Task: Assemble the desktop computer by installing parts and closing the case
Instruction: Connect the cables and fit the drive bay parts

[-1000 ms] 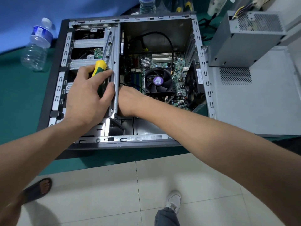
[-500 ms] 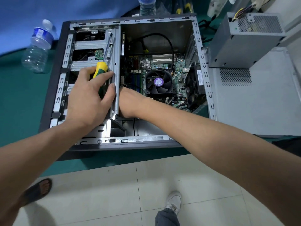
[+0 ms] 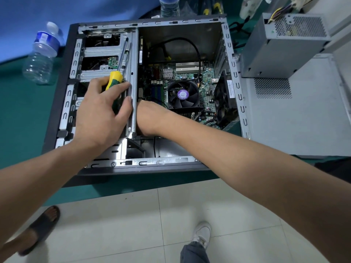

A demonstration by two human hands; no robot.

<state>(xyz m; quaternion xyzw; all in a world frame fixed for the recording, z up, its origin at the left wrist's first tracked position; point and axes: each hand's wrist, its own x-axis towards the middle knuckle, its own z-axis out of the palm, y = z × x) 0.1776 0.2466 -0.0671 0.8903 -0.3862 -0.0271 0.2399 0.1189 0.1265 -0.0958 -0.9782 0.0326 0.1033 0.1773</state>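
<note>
Both forearms are bare, no sleeves, watch or rings showing on the left hand (image 3: 100,114) or right hand (image 3: 150,118). Lower down, one grey-blue trouser leg (image 3: 193,252) ends in a white sneaker (image 3: 202,232) (laces blurred).

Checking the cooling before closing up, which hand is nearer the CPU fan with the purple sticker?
Right. The right hand reaches into the case just left of the CPU fan; the left hand grips the screwdriver over the drive bays, farther left.
</note>
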